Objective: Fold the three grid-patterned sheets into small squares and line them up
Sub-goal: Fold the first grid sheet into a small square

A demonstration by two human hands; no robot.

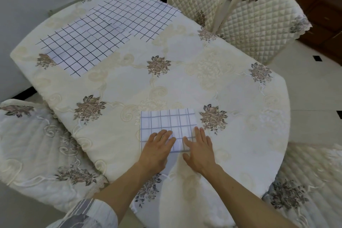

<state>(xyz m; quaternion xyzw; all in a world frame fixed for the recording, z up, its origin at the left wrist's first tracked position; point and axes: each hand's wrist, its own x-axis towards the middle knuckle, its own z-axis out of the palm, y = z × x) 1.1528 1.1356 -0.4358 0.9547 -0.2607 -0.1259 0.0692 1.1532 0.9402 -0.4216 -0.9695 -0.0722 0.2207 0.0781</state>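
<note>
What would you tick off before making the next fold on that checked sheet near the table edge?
1. The left hand and right hand press flat on the folded sheet: ok.
2. The folded sheet lies flat on the tablecloth: ok.
3. Its layers' edges match: cannot tell.
4. It is already a small square: not ok, it looks oblong.
5. The second sheet and third sheet are folded: not ok, both lie spread open and overlapping at the far side.
6. Bare tablecloth for a row: ok.
</note>
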